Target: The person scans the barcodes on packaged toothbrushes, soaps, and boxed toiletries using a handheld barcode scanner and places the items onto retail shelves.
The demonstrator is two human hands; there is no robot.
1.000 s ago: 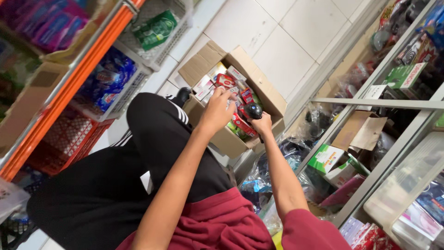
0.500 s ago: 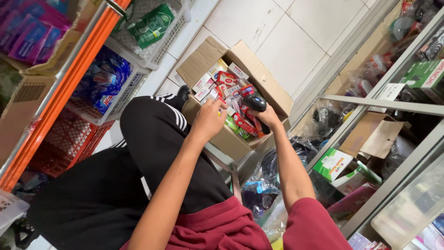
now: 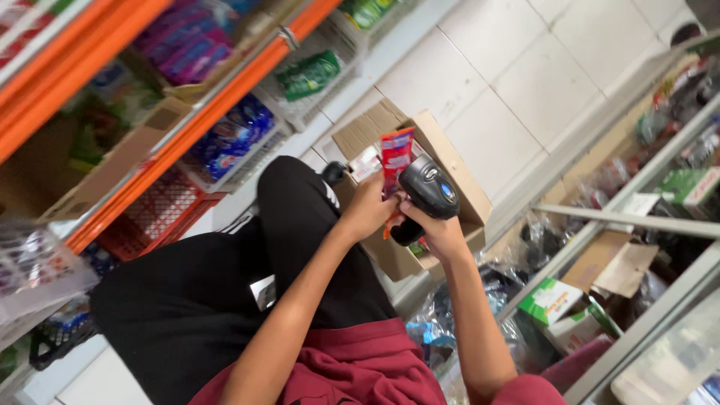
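— Red packet (image 3: 397,159), who's got it?

— L hand (image 3: 369,208), fingers clamped on its lower part. Long thin sachet, long axis near upright in view, top end pointing up and away from the hands, bottom end poking out below them w/ an orange tip.

— R hand?

— R hand (image 3: 437,231) wrapped tight round the grip of a black scanner (image 3: 425,193). Scanner head sits just right of the packet, touching or nearly so; its long axis runs diagonal, handle down-left, head up-right. Blue spot on the head. Which way its window faces the packet, can't tell.

— Both hands close?

— Touching, knuckle to knuckle, packet between them.

— What's behind?

— Cardboard box (image 3: 450,161), flaps open, right behind and below the hands, resting by the knee. More red-white packs inside, partly hidden by the L hand. Black trouser leg (image 3: 300,225) w/ white stripes under the L forearm. Maroon shirt nearest the camera.

— Sides?

— Left of the L arm: orange shelf rail (image 3: 195,127) running diagonal, wire baskets w/ blue and green bags under it, a red crate lower. Right of the R arm: metal shelf frame, a green-white carton (image 3: 551,300), torn cardboard, plastic-wrapped stuff on the floor. Beyond the box: pale floor tiles.
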